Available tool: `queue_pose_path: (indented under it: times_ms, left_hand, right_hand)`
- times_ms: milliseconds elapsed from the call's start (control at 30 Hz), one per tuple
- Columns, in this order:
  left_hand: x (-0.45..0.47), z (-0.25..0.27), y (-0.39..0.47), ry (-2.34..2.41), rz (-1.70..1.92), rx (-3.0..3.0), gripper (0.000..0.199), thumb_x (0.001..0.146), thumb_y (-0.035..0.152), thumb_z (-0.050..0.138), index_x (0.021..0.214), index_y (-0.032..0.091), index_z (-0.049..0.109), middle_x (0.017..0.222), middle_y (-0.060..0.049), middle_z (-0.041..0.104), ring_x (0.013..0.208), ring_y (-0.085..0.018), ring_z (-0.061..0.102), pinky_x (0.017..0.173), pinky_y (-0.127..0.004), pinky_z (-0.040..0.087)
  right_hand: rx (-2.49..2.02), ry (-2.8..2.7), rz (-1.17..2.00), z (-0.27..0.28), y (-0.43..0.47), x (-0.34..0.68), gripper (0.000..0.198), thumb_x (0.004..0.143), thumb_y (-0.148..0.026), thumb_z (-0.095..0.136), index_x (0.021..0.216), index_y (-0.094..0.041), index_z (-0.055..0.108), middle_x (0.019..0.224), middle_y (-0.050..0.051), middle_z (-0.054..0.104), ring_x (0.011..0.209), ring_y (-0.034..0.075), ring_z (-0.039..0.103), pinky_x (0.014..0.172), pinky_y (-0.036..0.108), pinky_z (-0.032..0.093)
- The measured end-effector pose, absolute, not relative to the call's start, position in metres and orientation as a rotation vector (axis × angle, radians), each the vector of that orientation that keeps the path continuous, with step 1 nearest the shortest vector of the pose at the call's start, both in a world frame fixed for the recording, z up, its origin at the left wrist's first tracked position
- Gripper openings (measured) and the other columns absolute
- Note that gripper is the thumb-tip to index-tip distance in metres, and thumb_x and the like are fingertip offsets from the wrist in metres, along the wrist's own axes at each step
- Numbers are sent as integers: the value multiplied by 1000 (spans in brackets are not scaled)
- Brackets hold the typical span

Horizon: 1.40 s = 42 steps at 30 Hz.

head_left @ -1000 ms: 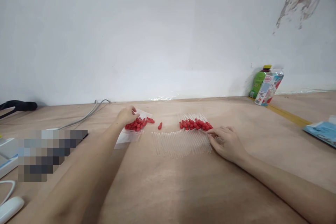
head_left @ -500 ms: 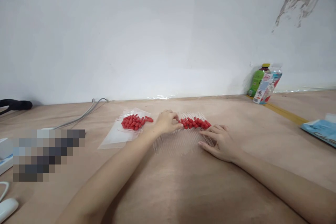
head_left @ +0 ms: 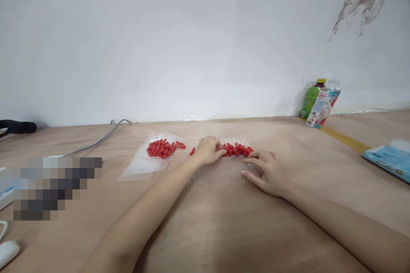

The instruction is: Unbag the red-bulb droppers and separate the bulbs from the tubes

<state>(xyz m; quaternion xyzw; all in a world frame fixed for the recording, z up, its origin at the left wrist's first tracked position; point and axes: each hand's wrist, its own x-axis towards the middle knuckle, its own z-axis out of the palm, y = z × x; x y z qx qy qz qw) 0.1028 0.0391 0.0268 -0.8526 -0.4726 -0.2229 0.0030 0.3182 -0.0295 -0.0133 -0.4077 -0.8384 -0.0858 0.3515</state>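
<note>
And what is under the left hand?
Clear sticks show on the near side of the left hand, red pieces to its right, one red piece to its left; anything directly beneath is covered.

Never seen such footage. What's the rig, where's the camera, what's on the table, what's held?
No machine: a person works bare-handed, filmed by one head-worn camera looking forward and down. On the brown table lie a row of thin clear tube-like sticks beside red bulb-shaped pieces, and more red pieces on a translucent plastic bag. The left hand curls at the red bulb-shaped pieces; any grip is hidden. The right hand rests at the row's right end, thumb and forefinger apart.
</note>
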Motion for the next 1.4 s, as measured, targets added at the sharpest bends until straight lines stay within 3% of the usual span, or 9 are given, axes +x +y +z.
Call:
queue_pose_path:
  times_ms: [267,467,633,833,1033,1233,1400]
  left_hand:
    - [78,30,19,-1507,-906,-2546,16,80,32,53,79,16,57,83,-5,58,87,-19,51,78,-32,39]
    - [38,24,-20,-1320,-936,-2603,12,82,29,50,86,19,56,88,-4,56,87,-19,51,78,-34,39]
    - [21,10,-42,-1194,-1014,-2595,10,83,26,49,88,20,56,91,-5,57,88,-19,50,80,-35,38]
    - [21,3,-52,-1151,-1039,-2614,10,82,25,51,89,21,56,91,-4,58,86,-17,52,77,-32,39]
    - [23,5,-55,-1067,-1038,-2702,10,83,23,49,90,20,56,91,-3,60,85,-16,53,77,-31,40]
    - [37,6,-58,-1053,-982,-2739,39,77,34,57,113,20,51,112,-9,56,106,-22,49,90,-40,37]
    - [49,3,-54,-950,-979,-2695,14,84,27,50,92,22,61,92,-3,66,94,-17,55,86,-35,38]
  right_hand:
    - [-997,-2059,-323,-16,-32,318,19,79,-31,53,92,-20,61,89,6,58,85,19,54,80,38,35]
    - [-905,-2075,-402,-7,-33,303,38,79,-30,52,114,-16,49,105,12,54,98,23,50,83,39,36]
    - [-796,-2096,-400,1,-37,269,44,79,-34,52,120,-21,47,112,11,54,103,24,48,88,41,33]
    - [-760,-2168,-360,-7,-45,259,38,79,-38,54,113,-20,54,111,10,56,100,23,49,90,44,31]
    - [-769,-2247,-312,-5,-46,261,18,84,-32,49,94,-25,63,97,3,62,92,18,52,90,44,28]
    - [-755,-2271,-287,-5,-46,258,16,84,-27,50,88,-26,65,88,1,63,90,17,52,91,43,27]
    - [-720,-2291,-260,-7,-48,255,15,83,-27,50,90,-27,64,84,0,64,89,16,53,92,42,28]
